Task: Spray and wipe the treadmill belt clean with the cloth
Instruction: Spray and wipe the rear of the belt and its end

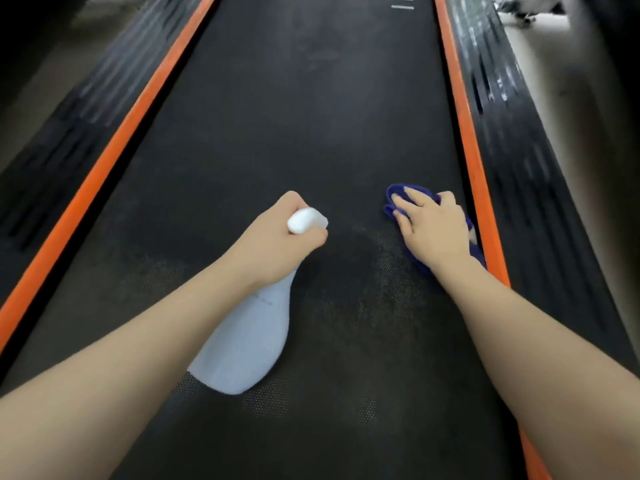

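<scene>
Your left hand [277, 237] has its grip closed around the neck of the pale spray bottle [249, 337]. Your right hand [433, 226] presses the blue cloth [398, 192] flat, fingers straight, on the black treadmill belt [294, 116], beside the right orange edge strip [464, 133]. Ribbed black side rails [526, 174] flank the belt.

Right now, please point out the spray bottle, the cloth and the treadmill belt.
spray bottle [249, 337]: head view, on its pale body.
cloth [394, 195]: head view, on the blue fold beyond the fingers.
treadmill belt [294, 133]: head view, on bare black surface.
</scene>
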A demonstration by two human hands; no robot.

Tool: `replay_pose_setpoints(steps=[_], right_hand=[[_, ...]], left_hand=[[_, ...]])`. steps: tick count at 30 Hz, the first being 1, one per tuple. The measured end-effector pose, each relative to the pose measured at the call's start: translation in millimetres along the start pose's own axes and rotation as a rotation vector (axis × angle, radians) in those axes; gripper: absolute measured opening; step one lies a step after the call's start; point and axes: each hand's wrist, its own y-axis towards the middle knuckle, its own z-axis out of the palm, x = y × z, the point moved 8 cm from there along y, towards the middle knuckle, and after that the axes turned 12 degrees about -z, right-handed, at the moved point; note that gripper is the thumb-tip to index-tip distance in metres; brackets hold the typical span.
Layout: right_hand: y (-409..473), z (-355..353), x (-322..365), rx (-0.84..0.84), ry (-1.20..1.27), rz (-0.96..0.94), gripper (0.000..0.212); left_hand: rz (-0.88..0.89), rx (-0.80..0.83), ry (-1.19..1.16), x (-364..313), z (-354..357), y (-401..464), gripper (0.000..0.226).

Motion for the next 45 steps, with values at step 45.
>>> replay_pose_setpoints(steps=[45], right_hand=[[-162.6, -90.0, -14.2, -0.451, 0.721, 0.565, 0.032]], left_hand=[[0.021, 0.141, -0.167, -27.5, 68.2, -31.0, 0.037]])
